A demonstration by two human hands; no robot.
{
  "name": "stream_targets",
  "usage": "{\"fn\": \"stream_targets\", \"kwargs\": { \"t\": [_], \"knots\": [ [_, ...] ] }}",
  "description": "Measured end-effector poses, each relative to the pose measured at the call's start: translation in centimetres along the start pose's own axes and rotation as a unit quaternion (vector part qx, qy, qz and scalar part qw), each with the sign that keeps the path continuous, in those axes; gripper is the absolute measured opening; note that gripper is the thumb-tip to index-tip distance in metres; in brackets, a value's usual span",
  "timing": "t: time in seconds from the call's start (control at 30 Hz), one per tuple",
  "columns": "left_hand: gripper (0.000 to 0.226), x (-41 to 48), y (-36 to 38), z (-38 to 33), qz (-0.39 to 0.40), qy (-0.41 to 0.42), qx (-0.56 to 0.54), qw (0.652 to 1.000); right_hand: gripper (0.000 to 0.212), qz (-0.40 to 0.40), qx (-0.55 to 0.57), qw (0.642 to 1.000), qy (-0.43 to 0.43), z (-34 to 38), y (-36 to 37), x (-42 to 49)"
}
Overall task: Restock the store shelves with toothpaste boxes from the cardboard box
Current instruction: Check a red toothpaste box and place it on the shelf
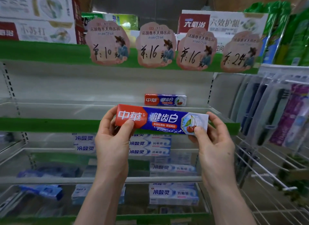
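Forearms at bottom centre, both hands raised to mid-frame. Left hand (112, 141) grips the red end of the toothpaste box (162, 120): thumb on the front face, fingers curled behind. Right hand (214, 141) grips the other end: thumb on the cherry graphic, fingers behind. Box is horizontal, print facing the camera, right end slightly lower, held in the air at centre frame just in front of the green front edge of the middle shelf (50, 124); can't tell if it touches the edge. Further back on that shelf, right of centre, a second box (165, 100) of the same design lies flat with its face forward, apart from the held one. Above, four pink price tags (107, 42) with handwritten numbers hang along the upper shelf (41, 52). Large white cartons (36, 15) sit upper left, a red-and-white carton (222, 22) upper right, green packs (287, 32) at the far upper right. Below the hands, white-and-blue boxes (150, 143) are stacked on the lower shelves, partly hidden behind the wrists. Right edge: hanging toothbrush packs (275, 111), with a white wire rack (267, 174) under them.
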State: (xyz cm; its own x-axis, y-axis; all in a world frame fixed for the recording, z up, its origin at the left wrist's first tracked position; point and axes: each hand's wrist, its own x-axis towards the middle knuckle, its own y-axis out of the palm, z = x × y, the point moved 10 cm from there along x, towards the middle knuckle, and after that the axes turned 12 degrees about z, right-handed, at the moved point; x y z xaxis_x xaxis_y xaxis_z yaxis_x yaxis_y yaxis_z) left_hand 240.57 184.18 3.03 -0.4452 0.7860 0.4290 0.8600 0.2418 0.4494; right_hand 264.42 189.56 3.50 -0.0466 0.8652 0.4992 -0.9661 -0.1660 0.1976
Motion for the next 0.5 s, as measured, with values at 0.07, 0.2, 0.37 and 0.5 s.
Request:
{"fn": "stream_targets", "kwargs": {
  "t": [0.07, 0.2, 0.37, 0.5],
  "knots": [
    [0.034, 1.8, 0.6, 0.2, 0.008, 0.009, -0.007, 1.000, 0.035, -0.008, -0.010, 1.000, -0.010, 0.0, 0.0, 1.6],
    [0.036, 4.8, 1.6, 1.2, 0.021, -0.001, -0.008, 1.000, 0.036, -0.014, 0.000, 1.000, -0.006, -0.5, -0.1, 4.4],
    [0.035, 7.9, 2.2, 2.7, 0.019, -0.012, 0.003, 1.000, 0.037, -0.016, -0.007, 1.000, -0.002, -1.9, -0.5, 7.6],
    [0.034, 10.3, 2.8, 3.8, 0.032, -0.032, 0.055, 0.997, 0.036, 0.001, -0.010, 1.000, 0.010, -2.8, -1.2, 10.3]
  ]
}}
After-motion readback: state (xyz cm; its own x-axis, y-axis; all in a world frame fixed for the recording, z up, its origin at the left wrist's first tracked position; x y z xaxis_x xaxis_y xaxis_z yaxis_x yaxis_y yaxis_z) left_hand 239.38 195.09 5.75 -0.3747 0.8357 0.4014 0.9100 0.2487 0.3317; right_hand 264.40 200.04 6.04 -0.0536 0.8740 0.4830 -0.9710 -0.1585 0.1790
